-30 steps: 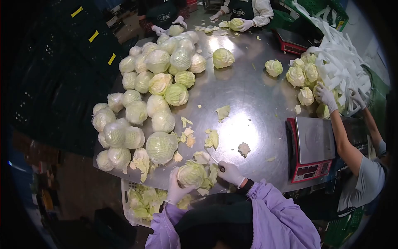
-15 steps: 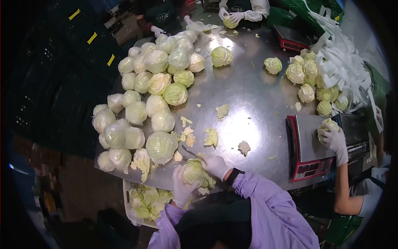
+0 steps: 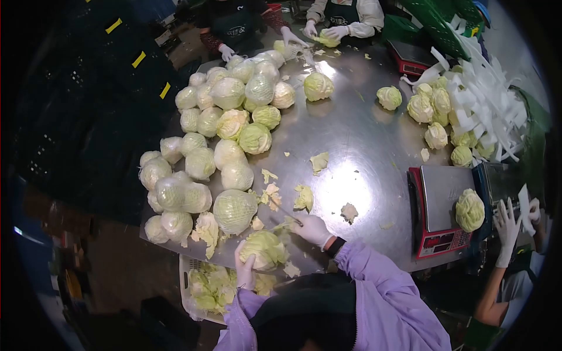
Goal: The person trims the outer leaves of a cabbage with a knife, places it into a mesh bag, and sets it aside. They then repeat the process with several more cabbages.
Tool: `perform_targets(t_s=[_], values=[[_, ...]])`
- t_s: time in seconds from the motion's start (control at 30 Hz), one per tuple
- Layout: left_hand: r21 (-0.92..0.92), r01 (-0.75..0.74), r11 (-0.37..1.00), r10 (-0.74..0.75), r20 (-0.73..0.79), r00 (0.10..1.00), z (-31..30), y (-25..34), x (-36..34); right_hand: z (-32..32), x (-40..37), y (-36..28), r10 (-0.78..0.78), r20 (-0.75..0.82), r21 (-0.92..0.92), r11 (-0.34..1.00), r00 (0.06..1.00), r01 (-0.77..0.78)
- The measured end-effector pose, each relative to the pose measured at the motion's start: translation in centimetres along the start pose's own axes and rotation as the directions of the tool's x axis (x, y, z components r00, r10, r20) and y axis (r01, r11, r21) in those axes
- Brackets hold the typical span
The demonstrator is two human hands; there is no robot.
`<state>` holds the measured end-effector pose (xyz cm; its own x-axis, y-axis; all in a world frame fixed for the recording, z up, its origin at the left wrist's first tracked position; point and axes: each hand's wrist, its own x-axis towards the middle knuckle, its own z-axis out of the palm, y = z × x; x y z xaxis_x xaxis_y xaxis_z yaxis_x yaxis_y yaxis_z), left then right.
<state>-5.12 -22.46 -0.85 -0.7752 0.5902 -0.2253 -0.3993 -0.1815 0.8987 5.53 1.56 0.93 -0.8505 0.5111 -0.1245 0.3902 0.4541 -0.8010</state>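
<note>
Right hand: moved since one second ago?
Yes: right hand has moved left and forward, judged against the brownish leaf scrap on the table.

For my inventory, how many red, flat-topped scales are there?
2: near scale, lower right on the silver metal table; far scale, upper right. Others may be hidden.

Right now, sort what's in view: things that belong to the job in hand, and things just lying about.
In the job:
pale green, leafy round cabbage, in the left hand
thin grey-bladed knife, in the right hand
white plastic basket of leaves, probably

Apparently just lying about:
crumpled brownish leaf scrap
large pale cabbage in clear wrap
heap of flat white strips
</note>
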Motion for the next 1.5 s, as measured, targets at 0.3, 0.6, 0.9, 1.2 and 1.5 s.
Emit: perform_targets(t_s=[0.3, 0.6, 0.9, 1.2, 1.5], values=[[0.070, -0.027, 0.997, 0.039, -0.179, 0.983, 6.8, 3.3, -0.9, -1.9, -4.4, -5.3, -0.357, -0.159, -0.107, 0.933, 0.921, 0.343], [-0.341, 0.213, 0.916, -0.224, 0.008, 0.975, 6.8, 6.7, -1.3, -8.3, -2.6, -1.7, 0.109, -0.130, 0.157, 0.984, 0.986, -0.088], [0.366, -0.114, 0.923, -0.014, 0.329, 0.944, 9.9, 5.1, -2.2, -7.5, -3.2, -7.7, -0.324, 0.099, 0.335, 0.901, 0.941, 0.276], [0.582, -0.752, 0.310, 0.216, 0.727, 0.651, 10.5, 5.6, -1.1, -8.6, -4.4, -8.9, -0.293, -0.261, 0.332, 0.868, 0.920, 0.370], [0.628, -0.478, 0.614, 0.053, 0.572, 0.819, 9.4, 4.0, -1.0, -11.2, -1.2, -5.0, 0.101, -0.287, 0.538, 0.840, 0.953, 0.073]])
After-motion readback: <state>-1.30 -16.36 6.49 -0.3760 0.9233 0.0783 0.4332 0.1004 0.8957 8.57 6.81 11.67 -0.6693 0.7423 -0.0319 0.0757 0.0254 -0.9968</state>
